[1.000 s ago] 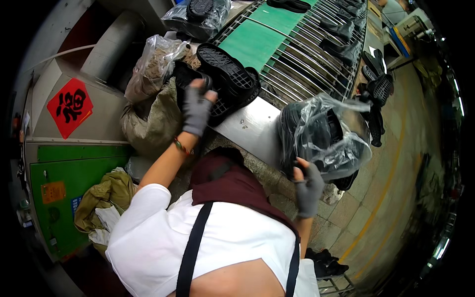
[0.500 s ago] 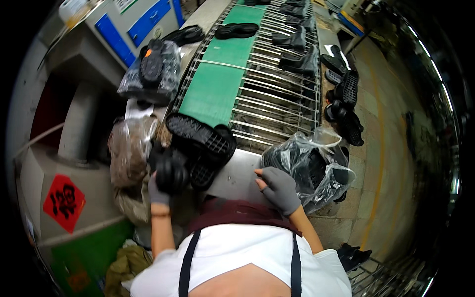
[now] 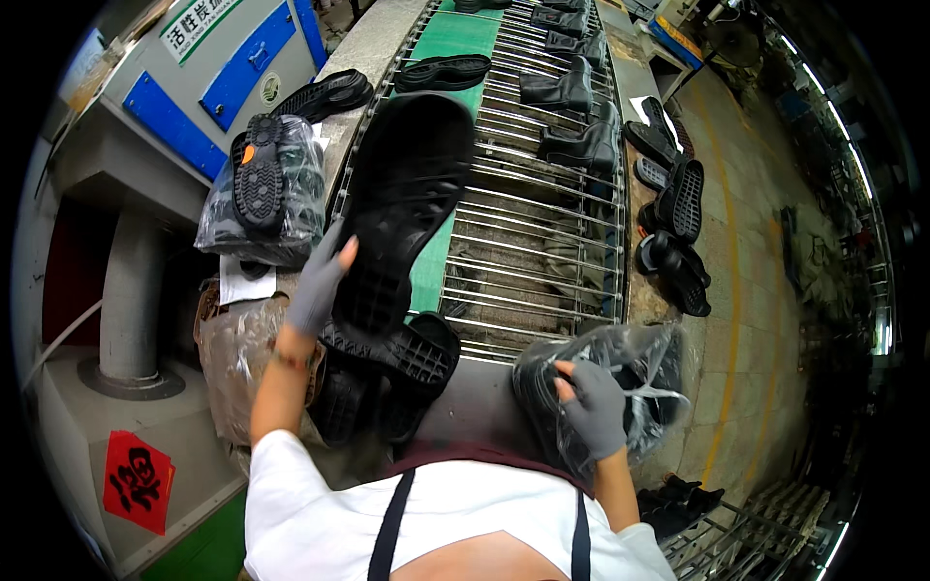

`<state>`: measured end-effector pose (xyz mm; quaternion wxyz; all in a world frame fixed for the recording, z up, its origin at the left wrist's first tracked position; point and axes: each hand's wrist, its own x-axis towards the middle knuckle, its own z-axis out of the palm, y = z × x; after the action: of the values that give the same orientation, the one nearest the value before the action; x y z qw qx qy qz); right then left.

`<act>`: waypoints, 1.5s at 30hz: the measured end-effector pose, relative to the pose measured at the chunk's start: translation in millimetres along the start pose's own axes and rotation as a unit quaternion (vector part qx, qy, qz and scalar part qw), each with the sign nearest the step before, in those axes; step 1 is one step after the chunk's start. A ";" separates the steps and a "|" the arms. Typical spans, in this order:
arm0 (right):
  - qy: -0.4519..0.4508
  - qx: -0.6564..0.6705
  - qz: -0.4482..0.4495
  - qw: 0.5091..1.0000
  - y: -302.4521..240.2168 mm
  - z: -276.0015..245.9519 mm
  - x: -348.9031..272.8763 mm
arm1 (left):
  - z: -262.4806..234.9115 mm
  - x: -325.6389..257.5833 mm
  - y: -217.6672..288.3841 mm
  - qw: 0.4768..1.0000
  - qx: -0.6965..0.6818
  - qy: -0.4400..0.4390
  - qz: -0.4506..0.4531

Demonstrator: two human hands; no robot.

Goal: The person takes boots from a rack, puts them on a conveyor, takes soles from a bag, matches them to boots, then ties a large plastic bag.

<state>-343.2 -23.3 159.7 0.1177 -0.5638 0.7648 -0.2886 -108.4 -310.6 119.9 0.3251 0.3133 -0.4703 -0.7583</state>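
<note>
At far left, a grey machine housing (image 3: 208, 73) with blue panels is seen, and below it a red diamond-shaped sign (image 3: 139, 481) on a cabinet. Beside the housing, a clear plastic bag of black soles (image 3: 260, 198) is set on the table (image 3: 373, 44) edge. The left hand (image 3: 320, 281), gloved in grey, is closed in a grip around the heel end of a large black shoe sole (image 3: 402, 198), which is held raised and tilted above the left edge of the roller conveyor (image 3: 542, 228). Below that hand, a stack of black treaded soles (image 3: 387, 378) is laid at the near end of the conveyor. A green mat (image 3: 455, 34) is spread over part of the rollers. Black boots (image 3: 572, 116) are stood farther along the rollers. The right hand (image 3: 593, 407), also gloved, is pressed with a narrow grip on a crumpled clear plastic bag (image 3: 620, 387) holding dark pieces. At right, loose black soles (image 3: 673, 223) are scattered along the conveyor's rim, and a tiled floor (image 3: 756, 290) with a yellow line is visible.
</note>
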 end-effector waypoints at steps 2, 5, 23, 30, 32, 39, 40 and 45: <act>0.015 -0.025 0.020 0.999 10.0 -2.0 1.7 | -42.3 89.9 -33.0 0.974 0.221 -0.006 0.045; 0.031 -0.070 0.106 0.991 22.6 -17.5 -5.0 | -50.3 191.3 -79.9 0.906 0.421 -0.005 0.032; 0.305 -0.140 0.117 0.935 26.1 -35.3 -114.8 | -105.9 333.5 -199.2 0.716 0.693 -0.073 0.039; 0.412 -0.088 0.113 0.900 4.5 -42.8 -209.6 | 122.3 240.9 -118.3 0.815 0.485 -0.241 0.206; 0.426 -0.077 0.121 0.893 5.7 -31.8 -240.2 | 193.9 207.6 -103.8 0.833 0.409 -0.296 0.226; 0.310 -0.143 0.314 0.886 16.1 -8.7 -396.7 | 455.4 -34.4 -97.3 0.698 0.362 -0.476 0.393; 0.278 -0.148 0.362 0.877 16.1 -10.7 -424.8 | 483.0 -58.6 -105.5 0.667 0.391 -0.482 0.412; 0.322 -0.125 0.506 0.790 20.6 -11.9 -565.7 | 600.0 -227.7 -145.6 0.529 0.316 -0.593 0.519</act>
<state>-175.1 510.8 75.1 -0.0778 0.0201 0.9638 -0.2541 -470.9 224.9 241.9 0.1874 -0.4252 -0.8436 -0.2692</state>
